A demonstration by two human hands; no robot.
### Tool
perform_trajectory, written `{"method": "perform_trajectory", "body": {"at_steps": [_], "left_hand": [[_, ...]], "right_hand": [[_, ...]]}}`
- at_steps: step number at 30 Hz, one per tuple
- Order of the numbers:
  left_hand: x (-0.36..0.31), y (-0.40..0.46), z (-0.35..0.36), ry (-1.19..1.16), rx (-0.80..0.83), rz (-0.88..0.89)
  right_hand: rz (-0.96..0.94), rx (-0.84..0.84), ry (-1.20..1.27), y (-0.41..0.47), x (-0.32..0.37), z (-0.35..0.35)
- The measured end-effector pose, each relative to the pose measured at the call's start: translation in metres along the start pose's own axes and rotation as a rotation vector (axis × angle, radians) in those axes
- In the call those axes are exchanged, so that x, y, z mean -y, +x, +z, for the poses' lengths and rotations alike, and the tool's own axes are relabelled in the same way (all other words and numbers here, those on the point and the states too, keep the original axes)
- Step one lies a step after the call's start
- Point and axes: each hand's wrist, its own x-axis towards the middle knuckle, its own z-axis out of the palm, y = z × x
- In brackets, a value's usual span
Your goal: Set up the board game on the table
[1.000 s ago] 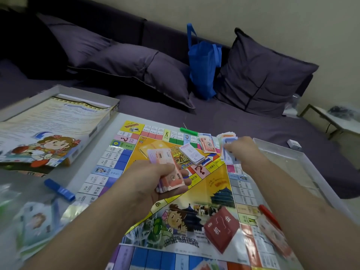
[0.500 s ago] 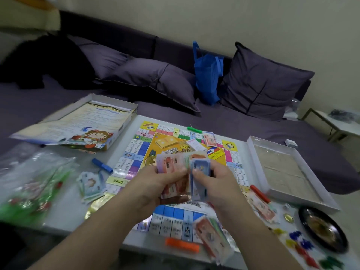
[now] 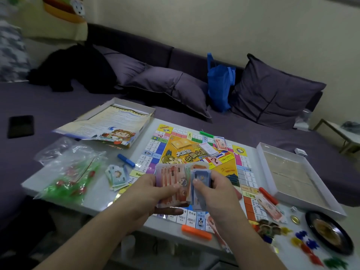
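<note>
The game board [image 3: 175, 151] lies unfolded on the white table [image 3: 97, 199]. Above its near edge my left hand [image 3: 153, 193] holds a fanned wad of pink play money [image 3: 171, 178]. My right hand [image 3: 216, 191] pinches blue play notes [image 3: 199, 177] against that wad. A white card stack [image 3: 209, 149] and more notes [image 3: 220, 142] lie at the board's far side. Green notes [image 3: 116, 176] sit left of the board, pink notes [image 3: 269, 208] right of it.
Box lid with rule sheet [image 3: 109, 127] at far left, open box tray [image 3: 292, 176] at right. A plastic bag of green and red pieces [image 3: 68, 172], blue [image 3: 126, 160], orange [image 3: 196, 231], red [image 3: 267, 195] and green [image 3: 206, 134] holders, coloured tokens [image 3: 303, 242], a dark dish [image 3: 329, 232]. Sofa behind.
My right hand drew back from the board's far side with blue notes and joined the left hand's wad. The view pulled back, showing more of the table.
</note>
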Motion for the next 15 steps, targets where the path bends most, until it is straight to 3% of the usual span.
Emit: {"method": "perform_trajectory", "body": {"at_steps": [15], "left_hand": [[0.003,0.005,-0.053,-0.075,-0.148,-0.031]], "right_hand": [[0.026,0.032,-0.071,0.016,0.006,0.058]]}}
